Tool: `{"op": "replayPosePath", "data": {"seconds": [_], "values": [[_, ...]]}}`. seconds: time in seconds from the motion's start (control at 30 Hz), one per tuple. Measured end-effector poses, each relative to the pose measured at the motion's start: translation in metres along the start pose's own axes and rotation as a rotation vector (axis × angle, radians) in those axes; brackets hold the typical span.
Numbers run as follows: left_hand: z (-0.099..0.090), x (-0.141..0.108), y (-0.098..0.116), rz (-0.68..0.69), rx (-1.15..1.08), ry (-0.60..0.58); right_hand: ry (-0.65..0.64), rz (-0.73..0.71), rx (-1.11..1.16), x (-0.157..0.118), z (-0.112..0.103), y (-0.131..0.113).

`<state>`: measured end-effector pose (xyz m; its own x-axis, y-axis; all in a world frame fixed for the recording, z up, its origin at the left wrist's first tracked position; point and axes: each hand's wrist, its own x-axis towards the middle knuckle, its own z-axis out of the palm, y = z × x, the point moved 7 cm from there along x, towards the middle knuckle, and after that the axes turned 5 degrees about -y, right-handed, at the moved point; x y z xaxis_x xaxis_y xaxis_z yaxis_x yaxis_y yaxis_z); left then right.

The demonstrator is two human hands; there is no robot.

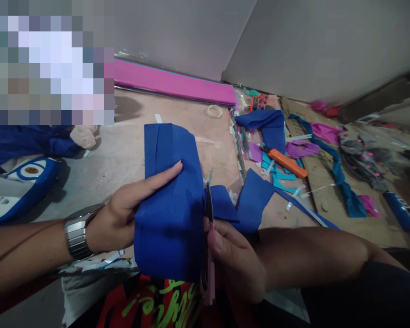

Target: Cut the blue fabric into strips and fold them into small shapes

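Observation:
A folded piece of blue fabric (171, 200) is held up in front of me, above the near edge of the table. My left hand (123, 214) grips it from the left side, thumb stretched flat across its face and the other fingers hidden behind. On the right, my right hand (237, 257) is closed around a pair of scissors (210, 264) with pink handles. Their blade points away from me along the fabric's right edge. Beyond the blade, a blue strip (222, 203) lies near more blue fabric (254, 198) on the table.
An orange box cutter (287, 163) lies among fabric scraps at the right. A pink flat roll (177, 84) runs along the wall, near a tape ring (214, 111). At the left sits a blue-and-white slipper-like object (30, 187). Cardboard (328, 200) covers the right side.

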<state>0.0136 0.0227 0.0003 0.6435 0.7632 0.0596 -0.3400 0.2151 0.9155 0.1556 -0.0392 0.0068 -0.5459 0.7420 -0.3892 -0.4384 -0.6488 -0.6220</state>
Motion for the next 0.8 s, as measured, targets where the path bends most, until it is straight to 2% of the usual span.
{"op": "replayPosePath", "data": {"seconds": [0.07,0.17,0.3,0.6,0.8], "values": [[0.001,-0.002,0.009,0.107,0.345,-0.004,0.029,0.006,0.024,-0.001,-0.003,0.001],[0.002,-0.004,0.012,0.197,0.435,-0.016,0.024,0.019,0.059,-0.002,-0.003,0.001],[0.004,-0.004,0.014,0.245,0.492,-0.024,-0.002,0.040,0.086,0.000,-0.001,0.000],[0.002,-0.004,0.013,0.226,0.556,-0.032,0.064,0.039,-0.003,0.000,-0.010,0.001],[0.004,-0.005,0.014,0.199,0.558,-0.033,-0.079,-0.023,0.031,0.003,0.003,-0.002]]}}
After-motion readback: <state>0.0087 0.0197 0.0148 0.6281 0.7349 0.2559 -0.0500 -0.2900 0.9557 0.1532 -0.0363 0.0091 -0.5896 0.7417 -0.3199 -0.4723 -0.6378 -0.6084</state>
